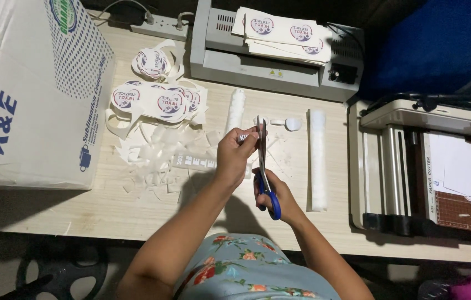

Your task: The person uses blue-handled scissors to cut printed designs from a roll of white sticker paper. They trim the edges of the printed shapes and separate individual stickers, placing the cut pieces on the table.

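The scissors (pixel 264 166) stand near the middle of the frame, long axis running almost straight up and down the picture, blades pointing toward the top edge and the blue handles toward the bottom. The right hand (pixel 274 194) is closed through the blue handle loops, just below centre. The left hand (pixel 235 153) sits just left of and above it, fingers pinched shut on a small white printed piece (pixel 245 136) held against the blades at about their midpoint; whether the blades are parted cannot be told.

Left of the hands, white paper offcuts (pixel 152 158) litter the desk (pixel 135 216), with cut round stickers (pixel 155 100) above them toward the upper left. A large cardboard box (pixel 30 94) fills the left edge. A grey laminator (pixel 268 64) carrying printed sheets (pixel 282 33) sits at top centre, and a paper cutter (pixel 430 166) at the right.
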